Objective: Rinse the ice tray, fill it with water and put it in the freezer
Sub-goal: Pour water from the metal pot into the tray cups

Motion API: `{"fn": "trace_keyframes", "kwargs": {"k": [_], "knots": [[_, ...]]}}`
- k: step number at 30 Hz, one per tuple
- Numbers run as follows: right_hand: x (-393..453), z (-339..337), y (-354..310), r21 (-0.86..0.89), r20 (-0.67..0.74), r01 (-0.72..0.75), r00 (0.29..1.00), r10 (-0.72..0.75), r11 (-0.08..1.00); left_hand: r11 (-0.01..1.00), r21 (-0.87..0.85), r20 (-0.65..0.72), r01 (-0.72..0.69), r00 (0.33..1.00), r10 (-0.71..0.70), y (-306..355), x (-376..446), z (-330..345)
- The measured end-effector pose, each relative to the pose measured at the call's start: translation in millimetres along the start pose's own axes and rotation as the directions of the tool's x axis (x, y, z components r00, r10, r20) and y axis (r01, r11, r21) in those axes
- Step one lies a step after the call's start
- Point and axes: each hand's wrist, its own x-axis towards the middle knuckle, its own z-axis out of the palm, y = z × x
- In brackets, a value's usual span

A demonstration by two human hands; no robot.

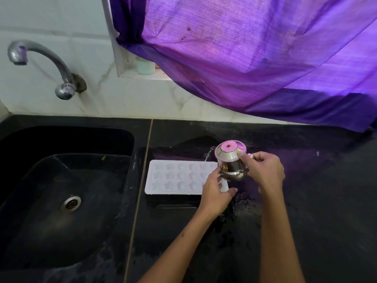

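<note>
A white ice tray with star-shaped cells lies flat on the black counter, just right of the sink. Over its right end I hold a small steel jug with a pink lid, tilted left. A thin stream of water runs from its spout down onto the tray's far right corner. My right hand grips the jug's handle, with the thumb on the lid's rim. My left hand supports the jug's underside with its fingertips and covers the tray's right end.
A black sink with a metal drain fills the left side; a steel tap on the tiled wall is not running. A purple curtain hangs over the back right. A pale cup stands on the sill. Water is splashed on the counter.
</note>
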Motion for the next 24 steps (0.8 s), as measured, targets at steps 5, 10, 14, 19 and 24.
{"fn": "trace_keyframes", "kwargs": {"k": [5, 10, 14, 19, 24], "knots": [[-3, 0, 1, 0.013, 0.000, -0.024, 1.000, 0.024, 1.000, 1.000, 0.010, 0.004, -0.011, 1.000, 0.011, 0, -1, -1], [-4, 0, 3, 0.066, 0.007, -0.075, 0.997, 0.074, 0.995, 1.000, 0.020, 0.012, -0.007, 1.000, 0.007, -1, -3, -2], [-5, -1, 1, 0.103, 0.025, -0.094, 0.995, 0.092, 0.990, 0.999, 0.042, -0.009, -0.025, 1.000, 0.025, 0, -3, -2], [-6, 1, -4, 0.133, 0.057, -0.097, 0.994, 0.090, 0.986, 0.999, 0.036, -0.092, -0.031, 0.995, 0.035, 0, -3, -2], [-10, 4, -10, 0.086, 0.067, -0.041, 0.997, 0.036, 0.995, 1.000, 0.019, -0.131, -0.013, 0.991, 0.015, -2, -2, -6]]}}
